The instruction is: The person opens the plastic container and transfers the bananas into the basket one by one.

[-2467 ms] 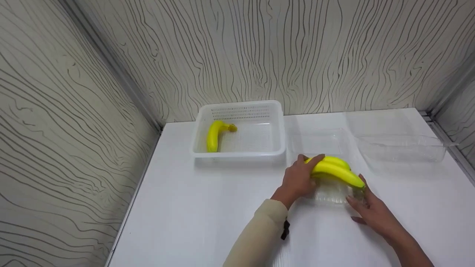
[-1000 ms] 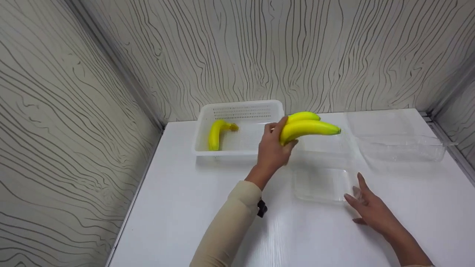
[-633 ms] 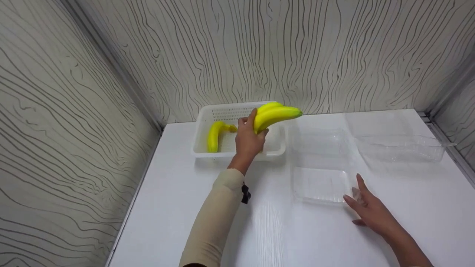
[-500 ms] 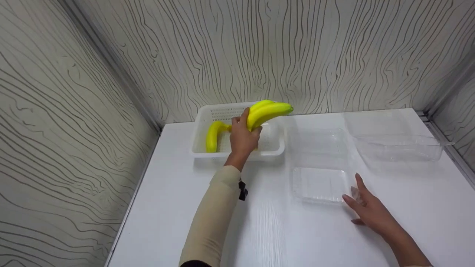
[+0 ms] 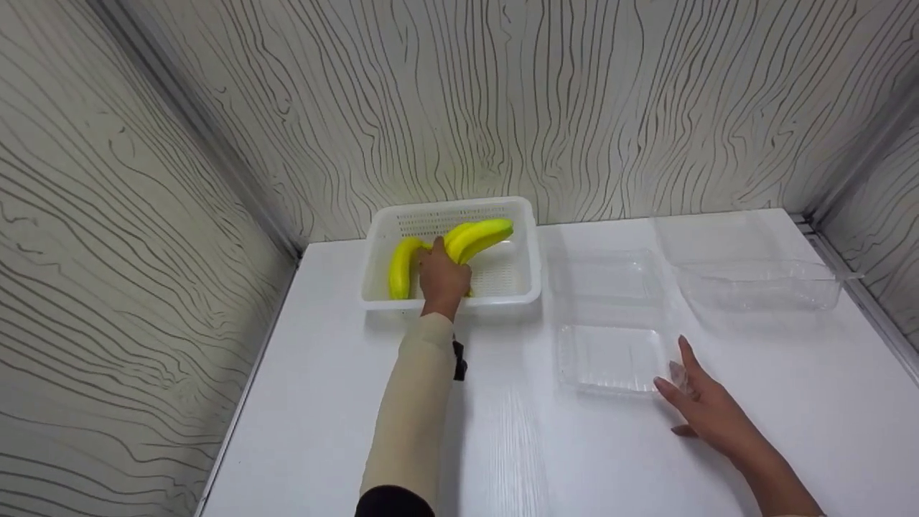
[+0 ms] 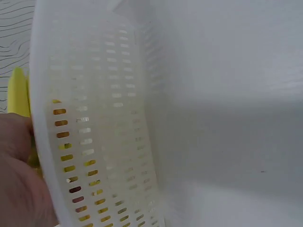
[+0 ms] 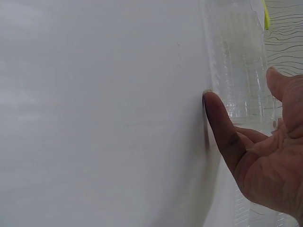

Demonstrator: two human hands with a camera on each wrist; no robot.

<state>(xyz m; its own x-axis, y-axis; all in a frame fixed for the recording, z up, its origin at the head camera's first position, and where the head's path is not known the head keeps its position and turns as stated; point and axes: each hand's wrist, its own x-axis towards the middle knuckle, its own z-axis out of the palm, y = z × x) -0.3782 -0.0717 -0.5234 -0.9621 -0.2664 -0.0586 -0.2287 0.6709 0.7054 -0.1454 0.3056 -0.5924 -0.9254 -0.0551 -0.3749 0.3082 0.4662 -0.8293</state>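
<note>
My left hand [image 5: 442,278] grips a bunch of yellow bananas [image 5: 479,238] by its stem end, inside the white plastic basket [image 5: 495,300]. Their greenish tips point up and to the right. At the basket's left end lies a single banana [image 5: 400,269], its stem partly behind the hand. Through the basket's slotted wall [image 6: 94,94] in the left wrist view, yellow shows beside the fingers. My right hand [image 5: 707,413] stays at the right corner of a clear plastic clamshell box [image 5: 610,359], thumb and fingers extended and spread about its edge.
The box's clear lid [image 5: 603,276] is folded back towards the rear wall. A second clear clamshell box [image 5: 761,287] stands open at the right. Patterned wall panels [image 5: 574,108] enclose the white table [image 5: 323,402] at the back and sides.
My left hand has lifted the banana bunch out of the near clear box, carried it left and lowered it into the basket. My right hand has kept its place at the box.
</note>
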